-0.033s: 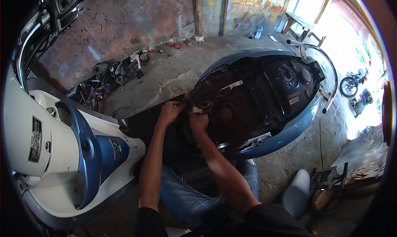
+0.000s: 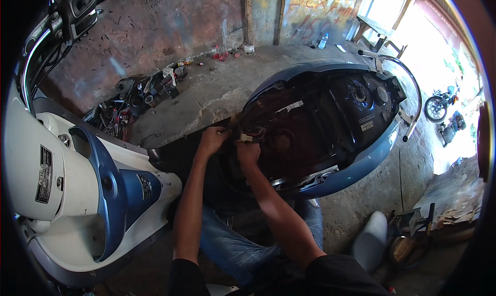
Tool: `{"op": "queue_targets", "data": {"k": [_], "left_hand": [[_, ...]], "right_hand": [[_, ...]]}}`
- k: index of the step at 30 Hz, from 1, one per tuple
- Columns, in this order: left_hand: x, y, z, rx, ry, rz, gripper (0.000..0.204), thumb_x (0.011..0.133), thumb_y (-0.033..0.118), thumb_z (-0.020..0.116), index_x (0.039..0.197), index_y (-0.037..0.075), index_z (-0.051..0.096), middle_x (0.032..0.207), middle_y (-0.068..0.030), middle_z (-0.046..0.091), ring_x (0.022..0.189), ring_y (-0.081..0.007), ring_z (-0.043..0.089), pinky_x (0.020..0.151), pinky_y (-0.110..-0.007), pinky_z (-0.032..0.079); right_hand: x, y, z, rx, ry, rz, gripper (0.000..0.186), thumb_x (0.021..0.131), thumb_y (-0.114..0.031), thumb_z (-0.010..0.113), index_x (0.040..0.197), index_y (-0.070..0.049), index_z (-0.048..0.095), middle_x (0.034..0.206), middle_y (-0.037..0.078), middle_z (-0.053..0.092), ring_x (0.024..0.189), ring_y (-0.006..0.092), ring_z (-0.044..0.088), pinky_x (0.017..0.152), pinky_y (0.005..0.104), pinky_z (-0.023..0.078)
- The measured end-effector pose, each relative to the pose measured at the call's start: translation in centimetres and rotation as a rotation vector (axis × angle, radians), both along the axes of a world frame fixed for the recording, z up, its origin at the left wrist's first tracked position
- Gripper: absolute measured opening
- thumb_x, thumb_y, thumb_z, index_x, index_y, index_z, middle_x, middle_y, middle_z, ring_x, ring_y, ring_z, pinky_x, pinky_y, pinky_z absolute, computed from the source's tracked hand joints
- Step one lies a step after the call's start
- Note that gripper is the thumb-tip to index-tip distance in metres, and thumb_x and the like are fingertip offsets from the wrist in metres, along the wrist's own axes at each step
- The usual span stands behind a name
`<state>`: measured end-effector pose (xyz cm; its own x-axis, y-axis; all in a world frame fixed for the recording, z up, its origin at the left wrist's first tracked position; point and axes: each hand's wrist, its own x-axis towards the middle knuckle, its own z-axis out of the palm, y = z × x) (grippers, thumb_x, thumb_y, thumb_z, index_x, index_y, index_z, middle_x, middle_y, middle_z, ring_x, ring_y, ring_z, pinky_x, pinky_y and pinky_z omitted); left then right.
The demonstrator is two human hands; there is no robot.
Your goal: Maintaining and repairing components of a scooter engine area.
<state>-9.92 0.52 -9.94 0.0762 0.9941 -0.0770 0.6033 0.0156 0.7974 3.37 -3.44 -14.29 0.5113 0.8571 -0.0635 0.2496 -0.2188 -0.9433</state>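
Note:
A scooter with its seat off lies across the view, its dark open underseat compartment (image 2: 310, 117) framed by blue side panels (image 2: 356, 167). At the compartment's front end my right hand (image 2: 249, 152) is closed around a small pale wire connector (image 2: 247, 138). Thin wires (image 2: 256, 132) run beside that connector into the dark bay. Just to its left my left hand (image 2: 213, 140) has its fingers pinched together near a brownish flap or strip (image 2: 235, 121). What those left fingertips hold is too small and dark to make out.
The scooter's white and blue front body (image 2: 111, 192) stands at left, below the handlebar (image 2: 62, 24). A curved grab rail (image 2: 413, 84) juts out at the rear. Loose parts (image 2: 139, 97) lie along the wall. At lower right are a grey rounded object (image 2: 372, 239) and wooden pieces (image 2: 408, 249).

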Motion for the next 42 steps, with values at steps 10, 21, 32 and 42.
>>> {"op": "queue_targets", "data": {"k": [10,21,32,42], "left_hand": [[0.7,0.1,0.4,-0.007,-0.011,-0.018,0.04,0.087,0.037,0.069,0.103,0.001,0.074,0.083,-0.0173,0.072,0.079,-0.0253,0.072,0.072,-0.036,0.053],[1.6,-1.0,1.3,0.109,0.068,0.035,0.037,0.083,0.03,0.069,0.103,-0.001,0.072,0.092,-0.0248,0.071,0.093,-0.0381,0.07,0.082,-0.042,0.053],[1.0,-1.1,0.8,0.156,0.036,0.103,0.034,0.085,0.028,0.069,0.104,0.0,0.072,0.093,-0.0259,0.07,0.096,-0.0391,0.069,0.083,-0.044,0.053],[1.6,-1.6,0.5,0.022,0.007,0.06,0.042,0.09,0.036,0.064,0.118,0.005,0.065,0.11,-0.0242,0.068,0.11,-0.0385,0.065,0.092,-0.042,0.049]], "right_hand": [[0.3,0.9,-1.6,0.066,-0.02,-0.066,0.046,0.076,-0.036,0.079,0.108,-0.004,0.07,0.102,0.024,0.07,0.101,0.0432,0.066,0.083,0.0486,0.053],[-0.4,0.2,0.1,0.028,-0.041,-0.07,0.044,0.079,-0.038,0.075,0.106,-0.003,0.07,0.098,0.027,0.07,0.098,0.045,0.066,0.079,0.051,0.052],[-1.7,-8.1,4.2,0.136,0.258,0.107,0.029,0.093,-0.02,0.059,0.116,-0.002,0.064,0.096,0.012,0.064,0.084,0.0277,0.064,0.078,0.0363,0.049],[-3.7,-5.5,0.7,0.2,1.999,0.143,0.008,0.103,-0.017,0.047,0.098,-0.011,0.047,0.076,-0.001,0.044,0.061,0.0095,0.04,0.059,0.0277,0.037]]}}
